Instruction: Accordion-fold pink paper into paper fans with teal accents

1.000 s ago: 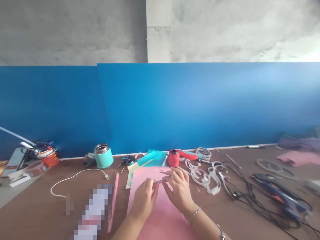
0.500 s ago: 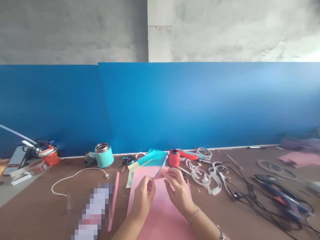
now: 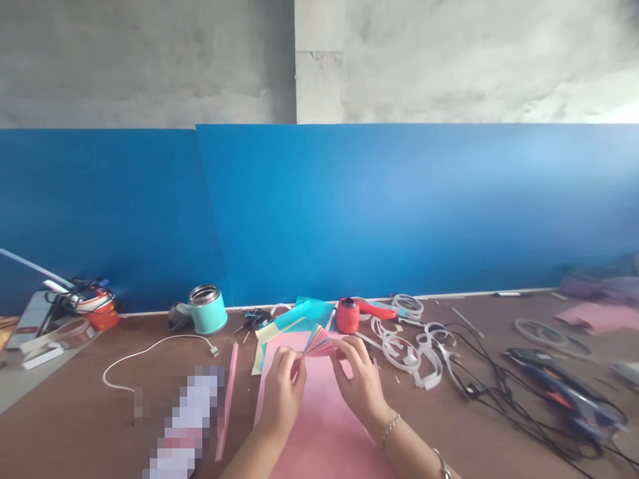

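Note:
Between my hands a pleated paper fan [image 3: 319, 342], mostly pink with a bluish and pale edge, is spread above the table. My left hand [image 3: 287, 379] pinches its narrow gathered end. Fingers of my right hand [image 3: 357, 372] grip the wider, right-hand side of the pleats. Under both hands lies a large pink paper sheet [image 3: 324, 426]. Beyond it are teal paper [image 3: 314, 313] and a pale yellow strip [image 3: 283, 327]. A narrow folded pink paper strip [image 3: 227, 402] lies left of the sheet.
A mint-green cup [image 3: 208, 313] and a red spool-like item [image 3: 348, 315] stand toward the back. White ribbon coils [image 3: 404, 349], black cables [image 3: 509, 392] and a blue glue gun [image 3: 569, 399] lie to the right. A white cable [image 3: 150, 346] curves at left, near a pixelated object [image 3: 187, 426].
The paper fan has spread from a narrow bundle into visible pleats. My left hand has shifted slightly left and up, while my right hand stays nearly in place.

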Tool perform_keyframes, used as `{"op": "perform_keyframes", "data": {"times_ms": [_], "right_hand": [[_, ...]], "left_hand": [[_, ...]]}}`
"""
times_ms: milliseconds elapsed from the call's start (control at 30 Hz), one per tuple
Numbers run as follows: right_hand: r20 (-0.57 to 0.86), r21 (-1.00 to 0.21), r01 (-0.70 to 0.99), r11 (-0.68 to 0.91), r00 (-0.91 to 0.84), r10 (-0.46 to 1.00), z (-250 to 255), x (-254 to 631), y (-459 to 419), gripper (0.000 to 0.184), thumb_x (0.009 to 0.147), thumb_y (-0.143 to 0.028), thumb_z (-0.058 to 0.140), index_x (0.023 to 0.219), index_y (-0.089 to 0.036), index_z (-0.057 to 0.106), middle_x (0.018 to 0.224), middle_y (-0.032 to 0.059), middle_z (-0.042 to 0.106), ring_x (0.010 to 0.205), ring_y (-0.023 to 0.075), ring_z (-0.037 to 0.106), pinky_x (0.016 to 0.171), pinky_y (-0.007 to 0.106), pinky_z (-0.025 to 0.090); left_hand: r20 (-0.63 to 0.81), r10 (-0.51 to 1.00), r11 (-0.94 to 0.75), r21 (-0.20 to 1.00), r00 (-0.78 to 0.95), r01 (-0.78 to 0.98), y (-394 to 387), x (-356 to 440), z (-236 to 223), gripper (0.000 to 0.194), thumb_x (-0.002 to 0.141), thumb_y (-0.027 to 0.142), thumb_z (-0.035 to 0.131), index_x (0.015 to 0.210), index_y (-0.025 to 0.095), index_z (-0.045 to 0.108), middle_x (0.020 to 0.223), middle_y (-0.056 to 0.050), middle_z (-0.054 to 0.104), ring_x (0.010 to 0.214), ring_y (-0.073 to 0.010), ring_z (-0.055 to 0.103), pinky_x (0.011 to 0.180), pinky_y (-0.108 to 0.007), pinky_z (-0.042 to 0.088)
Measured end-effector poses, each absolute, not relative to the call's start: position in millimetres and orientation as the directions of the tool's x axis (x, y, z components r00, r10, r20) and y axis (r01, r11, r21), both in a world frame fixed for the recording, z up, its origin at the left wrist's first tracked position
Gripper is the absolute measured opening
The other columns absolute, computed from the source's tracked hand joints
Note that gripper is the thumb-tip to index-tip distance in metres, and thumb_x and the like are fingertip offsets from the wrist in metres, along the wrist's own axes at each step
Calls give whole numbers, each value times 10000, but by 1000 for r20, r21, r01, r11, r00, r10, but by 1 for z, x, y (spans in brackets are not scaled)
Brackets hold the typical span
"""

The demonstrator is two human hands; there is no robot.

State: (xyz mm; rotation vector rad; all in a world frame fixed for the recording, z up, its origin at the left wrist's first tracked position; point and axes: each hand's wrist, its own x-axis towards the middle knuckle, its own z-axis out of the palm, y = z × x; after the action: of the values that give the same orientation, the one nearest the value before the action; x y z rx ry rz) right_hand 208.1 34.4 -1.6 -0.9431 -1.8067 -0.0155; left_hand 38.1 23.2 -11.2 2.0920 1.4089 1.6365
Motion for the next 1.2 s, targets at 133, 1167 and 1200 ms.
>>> {"op": "perform_keyframes", "data": {"times_ms": [133,1167,1200], "right_hand": [[787,-399,605,689,-159,596,-3,210,37,325,902,-128,427,1192,-235,529,946,67,548,753,157,577,685,289,523],[644,-610,484,627,-158,749,-13,203,31,104,877,-213,462,853,-208,563,785,34,656,707,154,633,664,268,531],[642,-611,471,636,-175,746,-13,202,31,118,882,-216,454,850,-208,567,781,37,657,707,157,634,657,270,532]], "left_hand": [[687,726,-559,586,5,586,22,38,-10,140,918,201,408,884,214,544,807,-19,507,707,-154,557,619,-259,474],[553,773,-412,810,-309,418,26,38,-9,187,857,357,495,803,195,571,754,-40,624,699,-183,609,645,-294,511],[536,780,-396,822,-324,408,27,37,-10,191,854,363,498,808,195,573,755,-41,633,694,-186,613,639,-295,510]]}}
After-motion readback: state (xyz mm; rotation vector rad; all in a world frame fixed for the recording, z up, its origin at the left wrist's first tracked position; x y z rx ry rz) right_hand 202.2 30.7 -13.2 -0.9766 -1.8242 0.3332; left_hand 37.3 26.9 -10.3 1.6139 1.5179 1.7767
